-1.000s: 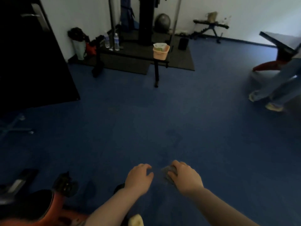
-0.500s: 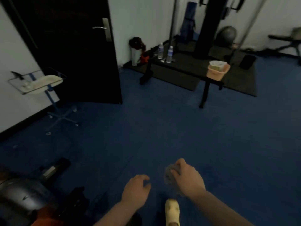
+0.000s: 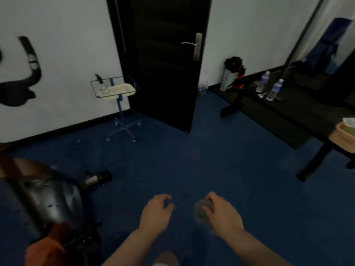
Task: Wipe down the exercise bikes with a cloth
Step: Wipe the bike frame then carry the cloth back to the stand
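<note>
Gripping the grey cloth (image 3: 202, 211), the right hand (image 3: 222, 215) hangs beside the left hand (image 3: 156, 214).

The cloth (image 3: 201, 212) is mostly hidden inside the right hand (image 3: 221, 215). The bike (image 3: 44, 204) is cut off by the left edge and blurred; the basket (image 3: 343, 135) is cut off at the right edge.
</note>
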Demonstrator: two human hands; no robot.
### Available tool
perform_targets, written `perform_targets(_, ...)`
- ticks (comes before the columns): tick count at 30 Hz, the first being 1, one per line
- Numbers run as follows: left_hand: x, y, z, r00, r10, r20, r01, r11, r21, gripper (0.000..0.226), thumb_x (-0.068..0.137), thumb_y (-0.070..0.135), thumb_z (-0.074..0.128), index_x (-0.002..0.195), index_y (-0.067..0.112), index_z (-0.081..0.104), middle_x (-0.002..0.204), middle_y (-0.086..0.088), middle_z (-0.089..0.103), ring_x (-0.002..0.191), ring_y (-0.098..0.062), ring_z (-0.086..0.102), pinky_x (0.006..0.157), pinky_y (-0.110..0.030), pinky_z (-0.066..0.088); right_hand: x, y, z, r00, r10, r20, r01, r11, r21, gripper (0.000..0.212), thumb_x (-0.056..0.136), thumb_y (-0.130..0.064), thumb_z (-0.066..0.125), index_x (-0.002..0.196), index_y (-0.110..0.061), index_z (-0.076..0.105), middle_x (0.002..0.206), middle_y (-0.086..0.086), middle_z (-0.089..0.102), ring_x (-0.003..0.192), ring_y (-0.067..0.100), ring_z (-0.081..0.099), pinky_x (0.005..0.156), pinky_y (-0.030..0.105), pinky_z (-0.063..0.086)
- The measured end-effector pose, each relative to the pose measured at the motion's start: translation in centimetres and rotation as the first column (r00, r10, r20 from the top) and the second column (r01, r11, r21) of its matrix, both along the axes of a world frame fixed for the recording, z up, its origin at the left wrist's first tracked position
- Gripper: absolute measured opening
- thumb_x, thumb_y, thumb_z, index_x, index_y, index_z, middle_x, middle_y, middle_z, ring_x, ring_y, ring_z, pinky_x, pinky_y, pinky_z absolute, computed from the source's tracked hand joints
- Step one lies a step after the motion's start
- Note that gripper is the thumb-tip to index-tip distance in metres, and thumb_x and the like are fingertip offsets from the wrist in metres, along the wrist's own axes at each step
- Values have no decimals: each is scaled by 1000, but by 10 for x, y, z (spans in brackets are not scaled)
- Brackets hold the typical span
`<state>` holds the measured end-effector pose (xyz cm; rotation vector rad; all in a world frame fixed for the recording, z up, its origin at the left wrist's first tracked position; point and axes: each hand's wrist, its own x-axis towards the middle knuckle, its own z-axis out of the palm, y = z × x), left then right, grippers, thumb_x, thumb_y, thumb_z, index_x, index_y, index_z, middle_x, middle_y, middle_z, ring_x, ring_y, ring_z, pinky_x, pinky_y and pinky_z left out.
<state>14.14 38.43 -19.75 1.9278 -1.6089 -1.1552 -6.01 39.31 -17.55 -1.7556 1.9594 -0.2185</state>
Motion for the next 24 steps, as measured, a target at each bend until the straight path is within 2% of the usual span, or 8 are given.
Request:
perform_targets(3,13,-26,-6,996,82,24,-83,996,33,33,95,30,49,127,22,55,134,3,53,120,-13,51,102,-27,40,11,-41,-5,996,88,17,-88,996,-9,10,94,-38,48,96,-28,47,100,-10,47,79,10,54,61,26,42)
perform_targets(6,26,-59,-16,992,118,45,-121,990,73,36,96,30,48,130,20,53,137,1,52,123,-16,50,105,-31,40,27,-89,-11,990,138,20,-138,990,7,15,94,-40,47,99,-26,50,106,-10,44,81,10,56,64,28,46)
perform_targets(10,47,-125,-23,984,172,40,-175,981,83,37,95,31,49,130,21,53,138,1,51,123,-16,51,104,-31,40,50,-167,-17,980,199,17,-199,980,2,18,92,-44,48,97,-27,51,103,-11,46,82,8,55,66,27,45)
perform_targets(13,73,-180,-19,976,215,41,-217,974,60,37,94,30,50,130,21,54,136,3,53,122,-14,52,103,-28,40,68,-229,-14,972,235,1,-235,970,56,18,92,-45,48,93,-28,49,99,-11,50,84,8,54,70,27,46)
perform_targets(18,133,-258,-14,943,325,69,-325,946,-3,34,92,29,55,125,22,58,132,3,58,119,-13,55,103,-28,40,103,-317,-6,972,214,96,-221,972,76,18,88,-46,54,86,-29,48,97,-11,57,87,8,56,78,30,47)
perform_targets(24,156,-348,-3,926,375,37,-375,927,-11,32,93,27,53,123,20,58,130,2,58,116,-15,55,100,-29,42,129,-414,4,962,185,199,-194,981,24,15,90,-39,55,86,-25,52,91,-7,59,81,5,56,75,29,48)
